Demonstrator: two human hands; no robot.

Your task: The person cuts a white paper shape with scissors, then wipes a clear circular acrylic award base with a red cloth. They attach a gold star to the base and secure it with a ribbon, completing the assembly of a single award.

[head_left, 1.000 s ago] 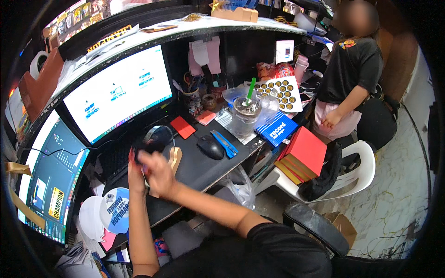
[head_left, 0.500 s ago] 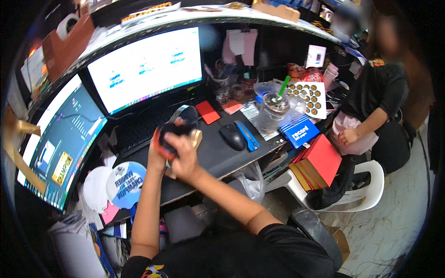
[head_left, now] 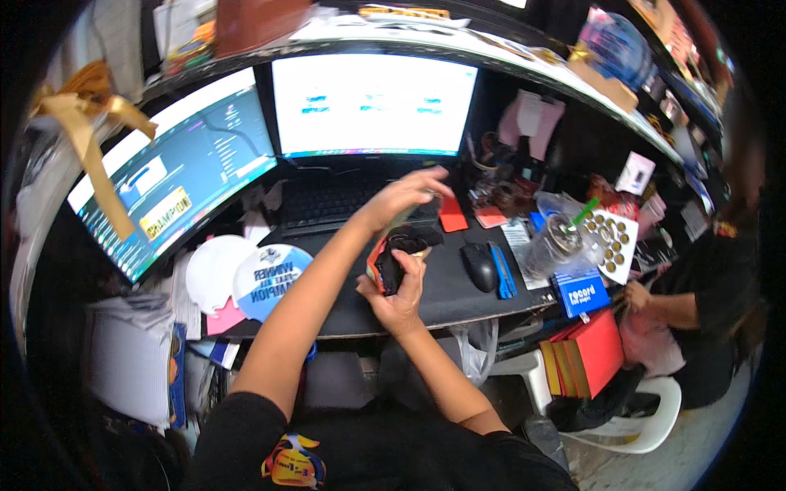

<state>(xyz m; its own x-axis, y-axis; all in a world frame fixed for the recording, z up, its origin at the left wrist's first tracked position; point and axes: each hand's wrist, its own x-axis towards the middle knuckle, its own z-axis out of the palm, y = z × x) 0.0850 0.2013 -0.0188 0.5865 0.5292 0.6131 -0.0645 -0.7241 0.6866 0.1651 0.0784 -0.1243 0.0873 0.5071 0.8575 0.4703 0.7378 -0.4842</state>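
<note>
My right hand (head_left: 396, 301) is closed around a small black object with an orange edge (head_left: 381, 263), held over the front of the black desk. Its kind is not clear, since fingers and blur hide part of it. Above and just beyond it, my left hand (head_left: 404, 198) is raised with fingers stretched out toward the right. A pale, thin edge shows between that hand and the object; whether the hand touches it cannot be made out.
Behind my hands are a keyboard (head_left: 327, 204) and two monitors. To the right lie a black mouse (head_left: 478, 267), a blue cutter knife (head_left: 503, 270), a cup with a green straw (head_left: 558, 239) and a blue record book (head_left: 582, 293). Round printed cards (head_left: 273, 282) lie left. A person sits far right.
The view has swung left. My left hand has come off the object and risen above it, its fingers straightening. The black and orange object stays in my right hand.
</note>
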